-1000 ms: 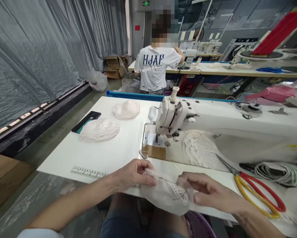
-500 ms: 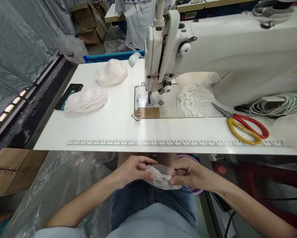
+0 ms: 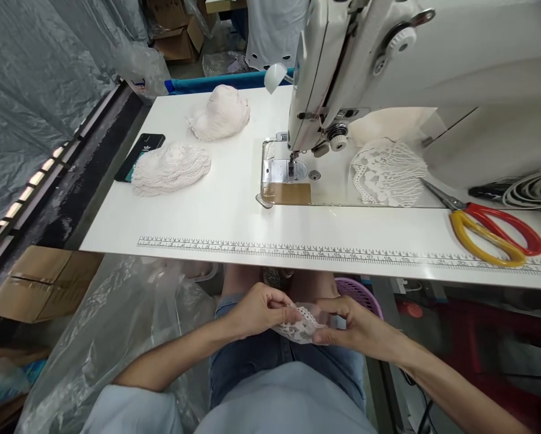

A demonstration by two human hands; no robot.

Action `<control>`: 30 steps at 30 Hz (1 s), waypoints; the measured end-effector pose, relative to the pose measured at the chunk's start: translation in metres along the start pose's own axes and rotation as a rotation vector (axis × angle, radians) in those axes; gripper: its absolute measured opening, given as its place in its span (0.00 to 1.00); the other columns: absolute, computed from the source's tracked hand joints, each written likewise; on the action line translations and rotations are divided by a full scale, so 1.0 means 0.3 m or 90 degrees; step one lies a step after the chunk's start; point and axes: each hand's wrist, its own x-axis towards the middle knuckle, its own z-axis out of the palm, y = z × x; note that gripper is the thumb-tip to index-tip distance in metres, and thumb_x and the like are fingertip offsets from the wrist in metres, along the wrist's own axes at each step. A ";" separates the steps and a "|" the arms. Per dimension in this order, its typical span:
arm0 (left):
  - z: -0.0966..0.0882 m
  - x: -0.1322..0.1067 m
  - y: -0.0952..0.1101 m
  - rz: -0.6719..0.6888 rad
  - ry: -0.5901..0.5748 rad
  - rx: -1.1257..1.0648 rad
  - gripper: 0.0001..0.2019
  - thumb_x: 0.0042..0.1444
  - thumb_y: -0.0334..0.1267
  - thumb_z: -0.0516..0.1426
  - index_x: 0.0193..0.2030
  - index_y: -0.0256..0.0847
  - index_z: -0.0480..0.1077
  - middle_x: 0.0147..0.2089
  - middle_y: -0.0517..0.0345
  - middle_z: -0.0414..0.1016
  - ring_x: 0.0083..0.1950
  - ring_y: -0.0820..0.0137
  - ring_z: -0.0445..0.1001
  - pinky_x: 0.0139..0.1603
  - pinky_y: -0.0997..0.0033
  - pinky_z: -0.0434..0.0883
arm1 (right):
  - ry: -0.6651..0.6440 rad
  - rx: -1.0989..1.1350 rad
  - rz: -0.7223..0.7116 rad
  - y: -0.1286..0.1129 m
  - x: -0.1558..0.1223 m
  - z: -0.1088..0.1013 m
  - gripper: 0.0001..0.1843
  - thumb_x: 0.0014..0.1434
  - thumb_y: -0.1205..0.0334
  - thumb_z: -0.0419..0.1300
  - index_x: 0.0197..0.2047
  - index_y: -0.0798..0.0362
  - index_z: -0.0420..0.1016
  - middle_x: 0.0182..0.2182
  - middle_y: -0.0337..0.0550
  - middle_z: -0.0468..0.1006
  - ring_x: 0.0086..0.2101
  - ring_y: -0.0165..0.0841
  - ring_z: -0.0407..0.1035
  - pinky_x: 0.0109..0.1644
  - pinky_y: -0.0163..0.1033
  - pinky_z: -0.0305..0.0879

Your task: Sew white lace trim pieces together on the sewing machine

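Observation:
Above my lap, below the table's front edge, a small white lace piece point(image 3: 301, 327) with a scalloped border is stretched between both hands. My left hand point(image 3: 265, 313) pinches its left side between thumb and fingers. On the opposite side, my right hand point(image 3: 345, 325) grips the edge the same way; sheer fabric shows near its fingers. Beyond the table edge stands a white sewing machine point(image 3: 334, 78), its presser foot point(image 3: 291, 166) over the metal needle plate. More white lace point(image 3: 388, 175) lies on the machine bed to the right of the needle.
Red-and-yellow scissors point(image 3: 487, 232) lie at the table's right, beside a coiled cable point(image 3: 535, 190). A lace stack point(image 3: 171, 169) partly covers a dark phone-like object point(image 3: 139, 154); a pale fabric cup point(image 3: 223, 111) sits behind. A printed ruler point(image 3: 261, 249) runs along the front edge. Another person's shirt point(image 3: 277, 30) shows behind.
My view has shifted closer and tilted, so the machine sits further right. Both hands still hold the lace, now drawn in closer together, with its visible part smaller.

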 end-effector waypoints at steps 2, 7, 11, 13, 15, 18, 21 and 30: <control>-0.004 -0.005 -0.008 -0.004 -0.008 -0.009 0.18 0.41 0.46 0.66 0.34 0.32 0.76 0.23 0.58 0.73 0.25 0.74 0.68 0.28 0.77 0.63 | 0.028 0.000 0.005 -0.001 0.011 0.016 0.18 0.55 0.47 0.59 0.29 0.55 0.73 0.25 0.38 0.71 0.27 0.29 0.63 0.31 0.33 0.60; -0.015 -0.015 -0.029 0.030 -0.015 0.035 0.17 0.40 0.41 0.66 0.37 0.35 0.75 0.26 0.59 0.74 0.27 0.74 0.69 0.30 0.78 0.63 | 0.030 0.033 0.035 0.015 0.015 0.023 0.20 0.56 0.45 0.57 0.28 0.55 0.73 0.24 0.39 0.70 0.26 0.28 0.63 0.30 0.33 0.60; -0.011 -0.007 -0.041 0.062 -0.006 0.091 0.12 0.45 0.42 0.63 0.31 0.34 0.76 0.23 0.61 0.70 0.25 0.76 0.64 0.26 0.79 0.59 | 0.027 -0.013 0.023 0.021 0.018 0.019 0.18 0.56 0.47 0.59 0.30 0.55 0.72 0.25 0.38 0.70 0.28 0.29 0.63 0.32 0.33 0.60; -0.008 -0.005 -0.042 0.063 -0.009 0.102 0.12 0.47 0.43 0.62 0.29 0.33 0.75 0.22 0.62 0.68 0.24 0.77 0.62 0.24 0.79 0.57 | 0.044 -0.039 0.003 0.021 0.026 0.023 0.17 0.54 0.48 0.61 0.32 0.55 0.73 0.27 0.38 0.71 0.30 0.30 0.63 0.34 0.33 0.60; -0.009 -0.007 -0.039 0.068 -0.001 0.129 0.14 0.48 0.46 0.61 0.27 0.34 0.75 0.20 0.63 0.66 0.23 0.78 0.60 0.23 0.79 0.55 | 0.064 -0.039 -0.005 0.022 0.035 0.030 0.16 0.55 0.49 0.61 0.32 0.55 0.72 0.27 0.38 0.71 0.30 0.30 0.64 0.34 0.33 0.60; -0.016 -0.016 -0.030 0.087 0.012 0.180 0.16 0.50 0.48 0.60 0.27 0.34 0.74 0.20 0.63 0.66 0.23 0.78 0.60 0.23 0.79 0.55 | 0.071 -0.017 -0.001 0.024 0.045 0.038 0.16 0.57 0.50 0.59 0.30 0.55 0.73 0.27 0.38 0.71 0.30 0.30 0.65 0.33 0.32 0.60; -0.022 -0.020 -0.019 0.111 0.011 0.192 0.15 0.47 0.46 0.62 0.37 0.37 0.75 0.29 0.61 0.74 0.31 0.73 0.68 0.31 0.78 0.62 | 0.065 -0.004 0.001 0.024 0.049 0.041 0.16 0.57 0.50 0.58 0.31 0.56 0.73 0.26 0.39 0.72 0.29 0.29 0.65 0.32 0.32 0.60; -0.006 -0.011 -0.002 0.121 0.039 0.162 0.07 0.50 0.38 0.60 0.32 0.36 0.76 0.29 0.58 0.76 0.31 0.74 0.69 0.32 0.78 0.63 | 0.066 -0.031 0.025 0.024 0.037 0.040 0.18 0.57 0.47 0.57 0.30 0.55 0.72 0.24 0.38 0.69 0.25 0.28 0.61 0.27 0.32 0.56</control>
